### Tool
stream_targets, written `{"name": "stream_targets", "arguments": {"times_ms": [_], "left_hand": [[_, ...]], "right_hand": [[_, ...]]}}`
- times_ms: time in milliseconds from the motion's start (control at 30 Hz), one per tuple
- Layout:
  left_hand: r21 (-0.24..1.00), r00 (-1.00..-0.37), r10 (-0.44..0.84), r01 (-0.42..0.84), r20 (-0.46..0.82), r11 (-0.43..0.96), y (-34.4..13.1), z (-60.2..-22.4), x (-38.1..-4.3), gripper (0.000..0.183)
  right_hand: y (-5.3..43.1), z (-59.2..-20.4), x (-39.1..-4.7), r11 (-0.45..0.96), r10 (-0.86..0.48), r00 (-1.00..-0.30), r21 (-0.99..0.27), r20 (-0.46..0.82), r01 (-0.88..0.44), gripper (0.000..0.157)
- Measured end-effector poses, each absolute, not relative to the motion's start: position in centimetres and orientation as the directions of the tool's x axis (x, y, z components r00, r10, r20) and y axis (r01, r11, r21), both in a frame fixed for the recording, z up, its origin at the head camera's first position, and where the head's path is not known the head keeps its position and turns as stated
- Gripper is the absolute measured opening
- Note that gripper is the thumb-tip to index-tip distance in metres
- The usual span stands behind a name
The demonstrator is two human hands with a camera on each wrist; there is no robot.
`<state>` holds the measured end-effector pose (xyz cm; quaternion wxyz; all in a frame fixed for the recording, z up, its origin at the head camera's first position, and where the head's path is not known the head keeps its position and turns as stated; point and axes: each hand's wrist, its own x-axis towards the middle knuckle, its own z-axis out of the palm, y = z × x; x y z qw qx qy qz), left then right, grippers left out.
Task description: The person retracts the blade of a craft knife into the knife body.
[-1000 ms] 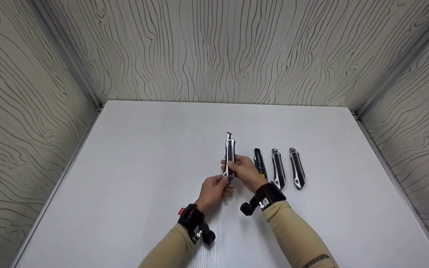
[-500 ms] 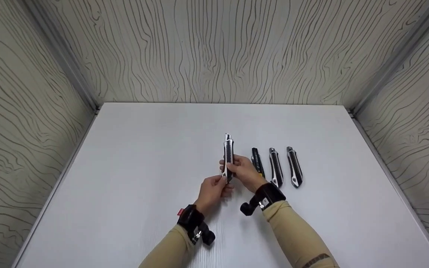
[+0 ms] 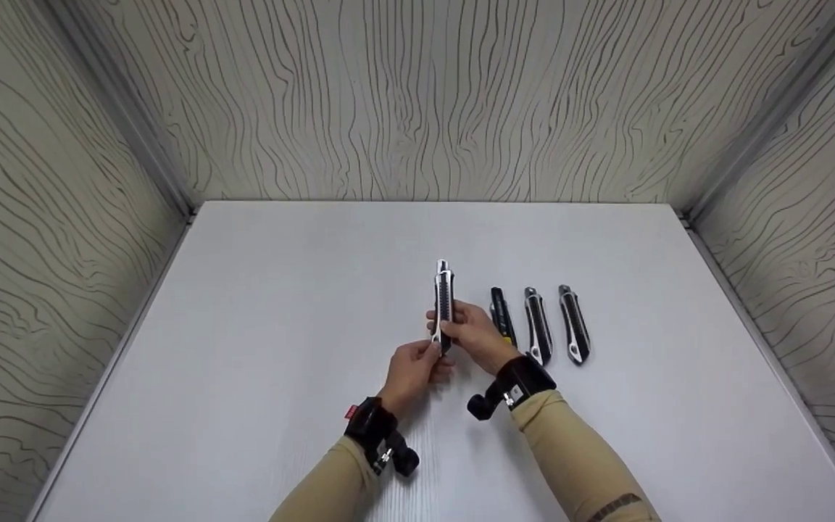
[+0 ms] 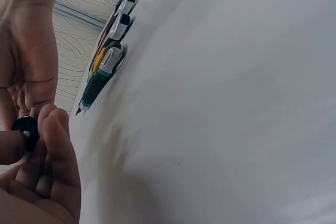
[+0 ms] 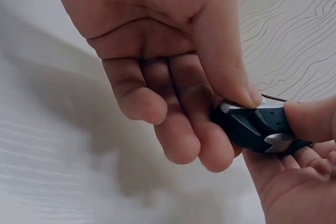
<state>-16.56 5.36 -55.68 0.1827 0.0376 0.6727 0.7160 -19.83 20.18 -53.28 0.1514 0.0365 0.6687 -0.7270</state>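
Observation:
A silver and black utility knife [image 3: 444, 293] is held up between both hands, its metal tip pointing away from me. My right hand [image 3: 479, 337] grips the lower half of its handle, thumb on the face. With thumb and fingers my left hand [image 3: 410, 373] pinches the butt end. In the right wrist view the dark butt of the knife [image 5: 252, 129] sits between the two hands, with the left thumb [image 5: 223, 61] on it. Most of the knife is hidden behind the fingers in the left wrist view.
On the white table [image 3: 280, 304], right of the hands, lie a dark knife with a yellow part [image 3: 501, 315] and two silver and black knives [image 3: 538, 326], side by side. The right wrist partly covers them. Wood-patterned walls [image 3: 417, 101] enclose the back and sides.
The head view has shifted slightly. The knife's tip looks brighter and its dark point no longer shows, while both hands keep their hold in almost the same place.

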Motion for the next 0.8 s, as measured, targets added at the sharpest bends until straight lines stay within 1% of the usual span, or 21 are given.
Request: {"name": "stream_targets", "arguments": {"times_ms": [233,367,633,700,800], "left_hand": [[0.978,-0.929,0.318,-0.205,-0.188,-0.022,5.25,-55.68,-16.66,0.034],[0.981,-0.929,0.324,-0.195,-0.179,-0.016,5.16,-55.75,-16.59,0.034],[0.983,-0.925,0.343,-0.182,-0.165,-0.017,5.27,-55.76,-16.65,0.034],[0.981,-0.921,0.352,-0.19,-0.168,-0.027,5.24,-55.66,-16.65,0.034],[0.978,-0.916,0.36,-0.206,-0.179,-0.037,5.18,-55.49,-16.62,0.034]], "right_hand": [[20.01,-53.04,-19.64,-0.036,-0.186,-0.95,-0.965,-0.249,0.26,0.05],[20.07,-52.95,-19.56,-0.006,-0.202,-0.948,-0.968,-0.244,0.25,0.049],[20.54,-52.73,-19.6,0.054,-0.225,-0.953,-0.979,-0.202,0.195,0.041],[20.68,-52.67,-19.62,0.082,-0.213,-0.957,-0.98,-0.195,0.182,0.041],[20.84,-52.66,-19.61,0.126,-0.183,-0.963,-0.977,-0.196,0.175,0.047]]}}
